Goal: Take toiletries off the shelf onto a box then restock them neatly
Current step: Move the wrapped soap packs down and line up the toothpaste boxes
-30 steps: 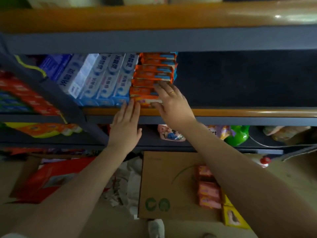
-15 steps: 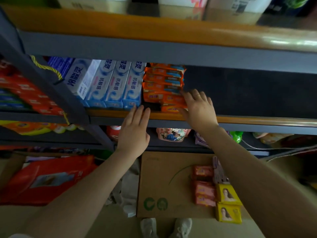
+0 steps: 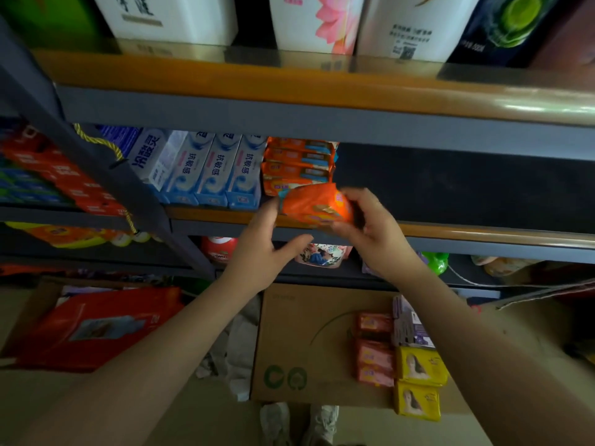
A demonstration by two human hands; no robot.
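Note:
Both hands hold an orange soap pack (image 3: pixel 314 204) just in front of the middle shelf's edge (image 3: pixel 467 235). My right hand (image 3: pixel 370 230) grips its right end with curled fingers. My left hand (image 3: pixel 262 249) holds its left end between fingers and thumb. Behind it a stack of orange soap packs (image 3: pixel 297 164) sits on the shelf beside blue-white toothpaste boxes (image 3: pixel 212 172). Below, a cardboard box (image 3: pixel 299 342) on the floor carries pink soap bars (image 3: pixel 375 349), yellow soap packs (image 3: pixel 420 381) and a purple pack (image 3: pixel 407 323).
The shelf right of the orange stack is dark and bare (image 3: pixel 450 188). White and dark bottles (image 3: pixel 409 24) stand on the top shelf. Red boxes (image 3: pixel 64 175) fill the left bay. A red package (image 3: pixel 96 326) lies on the floor at left. My shoes (image 3: pixel 299 423) stand below the box.
My right hand pulled an orange soap pack out of the stack and off the shelf; my left hand rose from the shelf edge and took its left end. The camera tilted upward.

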